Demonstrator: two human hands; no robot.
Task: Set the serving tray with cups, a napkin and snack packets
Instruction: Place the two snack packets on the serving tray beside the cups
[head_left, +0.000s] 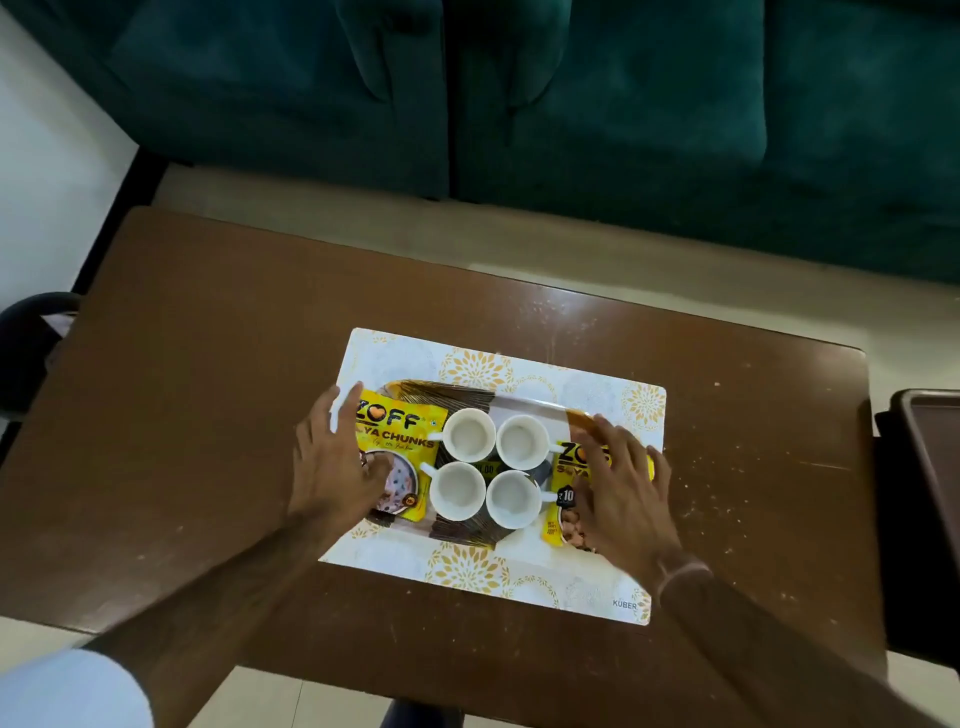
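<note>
A patterned serving tray (460, 393) lies on a white and gold placemat (467, 358). Several white cups stand in a tight square at the tray's middle, among them the far left cup (470, 435) and the near right cup (513, 499). A yellow soya chunks packet (400, 423) lies flat on the tray's left end. My left hand (332, 467) rests on it with fingers spread. A second yellow packet (566, 473) lies on the right end, mostly covered by my right hand (623, 488), fingers also spread. I cannot make out a napkin.
The placemat sits on a brown wooden table (208, 415). A dark green sofa (623, 104) runs along the far side. A dark brown tray (930, 467) shows at the right edge, and a black chair (31, 338) at the left.
</note>
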